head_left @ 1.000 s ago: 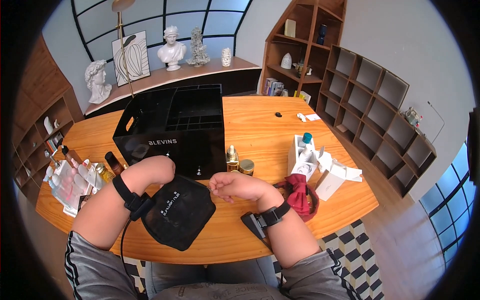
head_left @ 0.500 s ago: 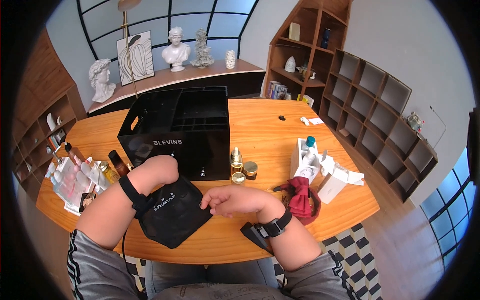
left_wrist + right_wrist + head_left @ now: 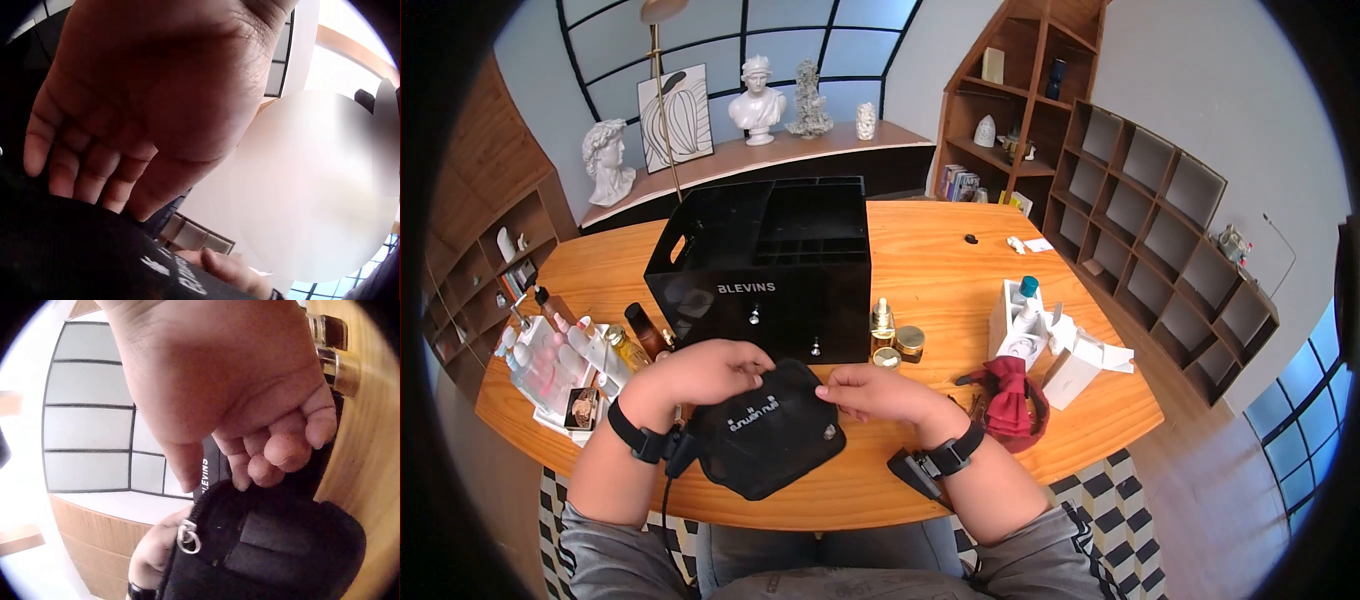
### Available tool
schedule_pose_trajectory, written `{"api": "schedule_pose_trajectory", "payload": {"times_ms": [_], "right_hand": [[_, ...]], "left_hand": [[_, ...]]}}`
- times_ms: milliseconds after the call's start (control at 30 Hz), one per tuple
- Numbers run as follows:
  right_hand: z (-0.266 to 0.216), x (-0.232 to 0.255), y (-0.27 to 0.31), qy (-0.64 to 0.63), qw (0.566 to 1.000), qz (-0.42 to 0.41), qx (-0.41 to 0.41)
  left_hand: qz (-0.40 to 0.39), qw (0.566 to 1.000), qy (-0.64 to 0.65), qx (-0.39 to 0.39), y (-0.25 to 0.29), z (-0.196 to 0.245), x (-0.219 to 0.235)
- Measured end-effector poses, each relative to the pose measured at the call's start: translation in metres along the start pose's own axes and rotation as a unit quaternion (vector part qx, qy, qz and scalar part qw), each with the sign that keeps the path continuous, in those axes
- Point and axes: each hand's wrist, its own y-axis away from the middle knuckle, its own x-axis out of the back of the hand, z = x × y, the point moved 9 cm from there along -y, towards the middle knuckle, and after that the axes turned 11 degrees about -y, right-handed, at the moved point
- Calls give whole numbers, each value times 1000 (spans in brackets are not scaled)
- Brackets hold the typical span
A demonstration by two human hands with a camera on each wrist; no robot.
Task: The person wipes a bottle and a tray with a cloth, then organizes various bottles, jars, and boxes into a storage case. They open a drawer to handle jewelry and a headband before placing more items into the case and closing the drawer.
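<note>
A black zippered pouch (image 3: 770,450) with white lettering is in front of me, close to the table's near edge. Its metal zipper pull (image 3: 189,537) hangs free at the right side, below my right hand. My left hand (image 3: 705,375) has thumb and fingertips bent onto the pouch's upper edge; in the left wrist view the fingertips go partly out of sight behind the fabric. At the upper right corner, my right hand (image 3: 880,392) holds the edge with thumb and curled fingers.
A black organizer box (image 3: 760,290) stands behind the pouch. Gold-capped jars (image 3: 908,343) sit right of it, cosmetic bottles (image 3: 550,355) at left. A red bow headband (image 3: 1010,395) and white boxes (image 3: 1085,370) lie to the right.
My left hand has come up so that its fingers now show at the pouch's top edge. The right hand has left the zipper pull and moved up to the corner.
</note>
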Motion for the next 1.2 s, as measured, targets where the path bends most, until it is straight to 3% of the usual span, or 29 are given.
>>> {"api": "schedule_pose_trajectory", "payload": {"times_ms": [33,133,233,300,367,567,767,833,900,967,1033,1100,1133,1200], "right_hand": [[2,0,-1,27,999,11,-23],[14,-1,-3,19,998,19,-61],[24,-1,-7,-39,996,14,-73],[29,-3,-9,-92,993,11,-67],[24,-4,-8,-119,992,16,-47],[-8,3,11,-229,972,35,26],[-32,27,39,-360,924,67,111],[-47,33,56,-347,924,82,138],[-59,40,73,-320,926,105,169],[-83,42,91,-283,922,171,203],[-104,47,105,-284,898,211,261],[-135,51,130,-159,840,322,406],[-149,50,145,-59,801,384,455],[-178,39,170,121,683,491,528]], "left_hand": [[-1,999,-8,-37,4,14,-1],[-35,998,4,-50,10,31,-8],[-19,998,21,-60,7,24,-3],[15,986,157,-58,4,8,0],[43,959,275,-44,1,-9,2],[51,905,422,-29,-3,-53,-22],[-37,887,460,6,-23,-70,-74],[-55,881,469,-11,-31,-72,-94],[-89,910,406,-15,-32,-61,-106],[-101,893,435,-53,-35,-54,-112],[-103,890,439,-69,-40,-57,-115],[-99,900,421,-62,-40,-56,-111],[-90,903,420,-36,-37,-59,-108],[-81,909,408,-45,-41,-65,-108]]}}
